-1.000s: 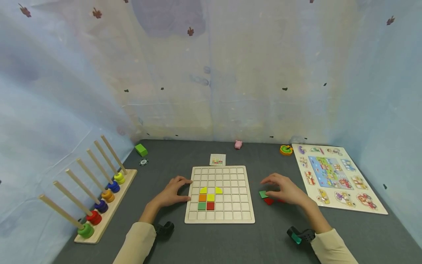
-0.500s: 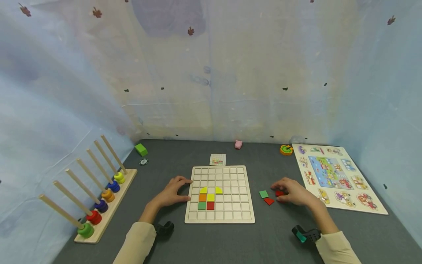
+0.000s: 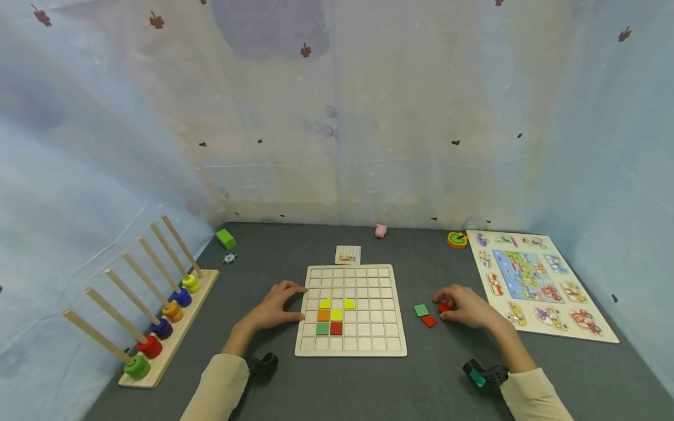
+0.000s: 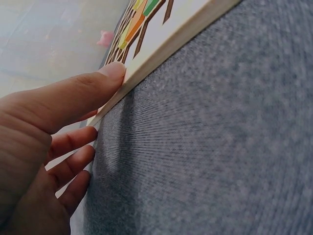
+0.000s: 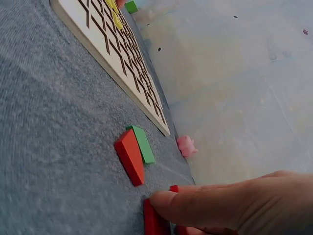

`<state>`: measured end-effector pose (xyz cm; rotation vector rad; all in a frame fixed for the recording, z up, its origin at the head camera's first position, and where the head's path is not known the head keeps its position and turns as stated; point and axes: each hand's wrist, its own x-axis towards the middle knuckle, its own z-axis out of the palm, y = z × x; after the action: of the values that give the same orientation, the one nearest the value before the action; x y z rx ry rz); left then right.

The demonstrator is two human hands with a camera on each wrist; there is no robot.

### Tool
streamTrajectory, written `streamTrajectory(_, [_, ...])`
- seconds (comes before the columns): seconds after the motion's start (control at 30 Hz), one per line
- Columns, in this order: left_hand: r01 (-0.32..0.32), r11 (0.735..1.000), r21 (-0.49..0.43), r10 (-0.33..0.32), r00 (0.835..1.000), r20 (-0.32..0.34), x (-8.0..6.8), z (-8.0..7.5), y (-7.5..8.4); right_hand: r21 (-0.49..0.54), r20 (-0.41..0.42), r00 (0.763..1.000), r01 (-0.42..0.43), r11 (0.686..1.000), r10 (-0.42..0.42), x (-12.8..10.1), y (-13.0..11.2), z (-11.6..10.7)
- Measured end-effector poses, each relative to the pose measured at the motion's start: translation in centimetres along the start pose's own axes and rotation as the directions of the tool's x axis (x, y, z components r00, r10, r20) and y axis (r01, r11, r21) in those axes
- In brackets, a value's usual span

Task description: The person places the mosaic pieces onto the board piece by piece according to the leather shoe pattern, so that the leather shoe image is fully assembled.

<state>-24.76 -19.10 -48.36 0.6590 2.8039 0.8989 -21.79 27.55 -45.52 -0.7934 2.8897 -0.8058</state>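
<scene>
Right hand point(image 3: 466, 308) drawn back, now pinching red tile point(image 3: 445, 307), left hand point(image 3: 274, 308) relaxed against grid board point(image 3: 351, 348)

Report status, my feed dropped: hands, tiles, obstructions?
Left hand steadies grid board. Right hand pinches red tile. Green tile, red triangle loose between.

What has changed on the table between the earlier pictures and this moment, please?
The right hand drew back to the right, off the green tile and the red tile, which now lie uncovered, and closed its fingers on another red piece beside them. The left hand stayed against the left edge of the grid board; the tiles in the board have not moved.
</scene>
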Motion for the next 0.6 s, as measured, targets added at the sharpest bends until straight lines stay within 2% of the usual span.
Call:
streamTrajectory(0.33, [-0.006, 1.000, -0.010, 0.006, 1.000, -0.006, -0.1, -0.1, 0.1, 0.074, -0.135, 0.989, 0.066, 0.995, -0.055, 2.2, -2.2, 1.8])
streamTrajectory(0.47, [-0.013, 1.000, -0.008, 0.013, 1.000, -0.009, -0.2, -0.1, 0.2, 0.105, -0.138, 0.985, 0.119, 0.987, -0.104, 3.4, -3.9, 3.1])
streamTrajectory(0.6, [-0.018, 1.000, -0.007, 0.018, 1.000, -0.012, -0.2, -0.1, 0.2, 0.155, -0.117, 0.975, 0.207, 0.966, -0.191, 4.4, -5.6, 4.5])
